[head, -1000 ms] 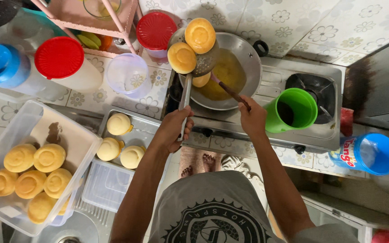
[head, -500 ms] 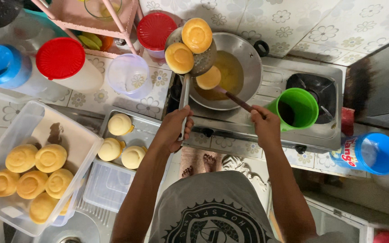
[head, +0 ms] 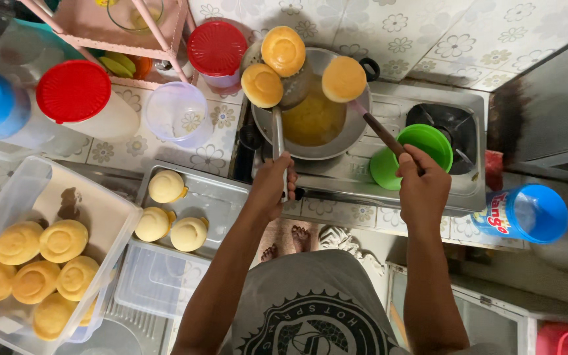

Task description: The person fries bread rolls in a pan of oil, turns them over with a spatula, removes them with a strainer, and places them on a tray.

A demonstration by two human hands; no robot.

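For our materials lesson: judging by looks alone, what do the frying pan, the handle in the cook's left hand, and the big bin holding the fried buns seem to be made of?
Frying pan: probably metal, a dull grey rim with a soft sheen. Handle gripped by the left hand: likely polished steel, silvery and reflective. Bin: clear plastic, since the wall is translucent and the fried buns show through it.

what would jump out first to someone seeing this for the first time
Golden round fried buns: two rest on a metal skimmer held by the left hand, and a third golden bun is lifted on a thin stick by the right hand, above a steel wok of yellow oil. At lower left, a clear plastic tub holds more buns.
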